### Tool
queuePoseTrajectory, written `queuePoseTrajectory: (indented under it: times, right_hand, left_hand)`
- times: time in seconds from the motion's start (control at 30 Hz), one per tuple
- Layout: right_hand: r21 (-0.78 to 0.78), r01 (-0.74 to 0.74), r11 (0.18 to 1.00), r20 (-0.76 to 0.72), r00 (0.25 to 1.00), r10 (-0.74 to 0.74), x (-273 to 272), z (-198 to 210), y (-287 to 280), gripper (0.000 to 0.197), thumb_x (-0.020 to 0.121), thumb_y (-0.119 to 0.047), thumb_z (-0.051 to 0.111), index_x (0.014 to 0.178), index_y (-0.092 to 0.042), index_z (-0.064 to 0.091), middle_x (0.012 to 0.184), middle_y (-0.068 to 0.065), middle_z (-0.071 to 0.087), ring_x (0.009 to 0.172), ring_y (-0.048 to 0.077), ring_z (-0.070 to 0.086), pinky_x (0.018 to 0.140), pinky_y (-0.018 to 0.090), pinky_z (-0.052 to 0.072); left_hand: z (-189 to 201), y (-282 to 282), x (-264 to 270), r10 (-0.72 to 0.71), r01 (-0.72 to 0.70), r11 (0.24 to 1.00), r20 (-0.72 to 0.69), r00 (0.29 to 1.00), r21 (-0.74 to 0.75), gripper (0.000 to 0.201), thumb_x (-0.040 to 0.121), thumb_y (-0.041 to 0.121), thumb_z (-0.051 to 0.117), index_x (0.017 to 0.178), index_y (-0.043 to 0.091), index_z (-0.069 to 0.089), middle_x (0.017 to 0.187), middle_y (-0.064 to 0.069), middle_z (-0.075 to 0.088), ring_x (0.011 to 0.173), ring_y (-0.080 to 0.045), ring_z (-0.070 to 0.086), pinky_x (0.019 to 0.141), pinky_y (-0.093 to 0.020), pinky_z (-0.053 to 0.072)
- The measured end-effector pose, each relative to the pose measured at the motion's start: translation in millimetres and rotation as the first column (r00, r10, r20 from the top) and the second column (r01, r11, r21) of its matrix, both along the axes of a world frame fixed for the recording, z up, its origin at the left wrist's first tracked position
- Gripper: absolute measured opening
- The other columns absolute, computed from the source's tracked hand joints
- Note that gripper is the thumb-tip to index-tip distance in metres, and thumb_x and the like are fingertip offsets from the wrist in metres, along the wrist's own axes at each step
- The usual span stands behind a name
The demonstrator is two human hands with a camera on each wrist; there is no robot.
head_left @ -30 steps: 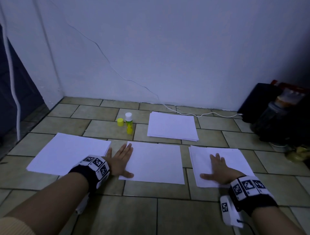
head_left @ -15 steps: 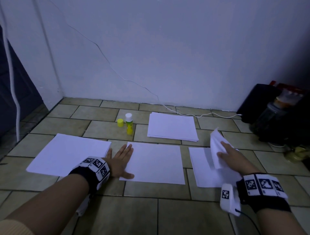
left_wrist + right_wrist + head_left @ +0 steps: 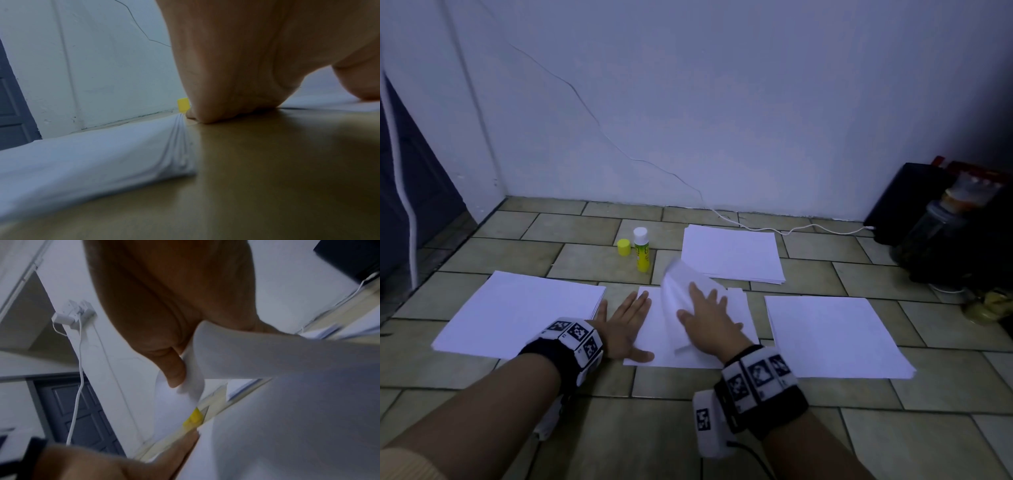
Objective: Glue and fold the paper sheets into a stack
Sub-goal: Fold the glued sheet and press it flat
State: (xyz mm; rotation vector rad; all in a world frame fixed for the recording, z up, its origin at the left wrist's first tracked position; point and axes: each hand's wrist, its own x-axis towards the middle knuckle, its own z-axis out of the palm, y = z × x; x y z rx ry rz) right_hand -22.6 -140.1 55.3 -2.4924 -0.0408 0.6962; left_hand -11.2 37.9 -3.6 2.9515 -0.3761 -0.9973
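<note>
My left hand (image 3: 627, 320) lies flat with straight fingers on the left edge of the middle sheet (image 3: 654, 353) on the tiled floor. My right hand (image 3: 705, 317) hovers over that sheet and pinches a curled loose sheet (image 3: 673, 291). In the right wrist view the thumb (image 3: 174, 369) presses this sheet (image 3: 267, 363) against the fingers. Paper stacks lie at the left (image 3: 517, 308), far middle (image 3: 732, 253) and right (image 3: 835, 335). An upright yellow glue stick (image 3: 642, 251) and its yellow cap (image 3: 624, 247) stand beyond the left hand.
A black box with jars (image 3: 935, 219) fills the right corner. A white cable (image 3: 774, 229) runs along the wall's foot. A dark door (image 3: 404, 205) is at the left. The left stack's edge (image 3: 180, 146) lies beside my left palm.
My right hand lifted one sheet off the right stack and carried it left, over the middle sheet. My left hand stayed flat on the middle sheet's edge.
</note>
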Motion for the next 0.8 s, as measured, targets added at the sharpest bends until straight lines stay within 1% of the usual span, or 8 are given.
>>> queuePoseTrajectory:
  times: [0.13, 0.23, 0.33, 0.4, 0.47, 0.63, 0.8]
  right_hand:
    - [0.000, 0.044, 0.999, -0.064, 0.997, -0.044, 2, -11, 25, 0.058, 0.103, -0.036, 0.028, 0.152, -0.030, -0.001, 0.160, 0.011, -0.011, 0.146, 0.035, -0.011, 0.108, 0.069, 0.004]
    - [-0.021, 0.098, 0.995, -0.097, 0.990, -0.100, 5, -19, 32, 0.059, 0.103, -0.036, 0.029, 0.152, -0.029, -0.001, 0.159, 0.012, -0.008, 0.145, 0.038, -0.008, 0.109, 0.068, 0.006]
    - [-0.055, 0.141, 0.988, -0.097, 0.985, -0.146, 7, -27, 39, 0.063, 0.102, -0.036, 0.031, 0.152, -0.022, -0.004, 0.159, 0.016, -0.004, 0.145, 0.039, -0.006, 0.112, 0.064, 0.006]
    - [-0.081, 0.174, 0.981, -0.098, 0.978, -0.182, 7, -29, 43, 0.065, 0.101, -0.036, 0.031, 0.152, -0.017, -0.005, 0.159, 0.017, -0.003, 0.145, 0.039, -0.006, 0.113, 0.063, 0.006]
    - [-0.095, 0.198, 0.976, -0.117, 0.971, -0.208, 5, -27, 44, 0.065, 0.102, -0.035, 0.032, 0.152, -0.015, -0.004, 0.159, 0.015, -0.006, 0.144, 0.040, -0.008, 0.112, 0.064, 0.006]
    - [-0.088, 0.236, 0.968, -0.135, 0.960, -0.246, 4, -22, 43, 0.065, 0.102, -0.033, 0.034, 0.153, -0.018, -0.003, 0.159, 0.010, -0.009, 0.144, 0.039, -0.012, 0.107, 0.069, 0.007]
    - [-0.096, 0.237, 0.967, -0.119, 0.962, -0.248, 5, -24, 41, 0.064, 0.101, -0.033, 0.036, 0.153, -0.020, 0.001, 0.160, 0.010, -0.009, 0.144, 0.040, -0.013, 0.107, 0.070, 0.007]
  left_hand:
    - [1, -1, 0, 0.003, -0.003, 1.000, -0.007, 1.000, -0.001, 0.106, 0.089, 0.063, 0.048, 0.149, 0.011, -0.024, 0.155, -0.002, -0.032, 0.142, -0.017, -0.029, 0.112, -0.059, -0.011]
    - [1, 0, 0, 0.004, -0.004, 1.000, -0.008, 1.000, -0.004, 0.106, 0.090, 0.062, 0.048, 0.149, 0.011, -0.024, 0.155, -0.002, -0.033, 0.142, -0.017, -0.030, 0.112, -0.058, -0.012]
    - [1, -1, -1, -0.003, 0.003, 1.000, 0.004, 1.000, 0.018, 0.105, 0.090, 0.063, 0.046, 0.149, 0.009, -0.022, 0.155, -0.002, -0.032, 0.143, -0.017, -0.029, 0.112, -0.057, -0.011]
    - [2, -1, -1, -0.004, 0.004, 1.000, 0.000, 1.000, 0.021, 0.105, 0.090, 0.063, 0.046, 0.149, 0.009, -0.022, 0.155, -0.002, -0.033, 0.143, -0.017, -0.029, 0.112, -0.057, -0.012]
    - [4, -2, -2, -0.001, 0.001, 1.000, -0.005, 1.000, 0.023, 0.105, 0.090, 0.062, 0.046, 0.149, 0.009, -0.023, 0.154, -0.003, -0.033, 0.142, -0.017, -0.030, 0.112, -0.056, -0.013]
    - [6, -3, -4, -0.001, 0.001, 1.000, -0.006, 1.000, 0.026, 0.105, 0.091, 0.062, 0.046, 0.149, 0.008, -0.023, 0.154, -0.003, -0.033, 0.143, -0.018, -0.029, 0.112, -0.056, -0.013]
    - [4, -2, -3, 0.007, -0.007, 1.000, -0.007, 1.000, -0.001, 0.107, 0.090, 0.062, 0.047, 0.147, 0.008, -0.026, 0.154, -0.002, -0.034, 0.142, -0.018, -0.030, 0.113, -0.056, -0.014]
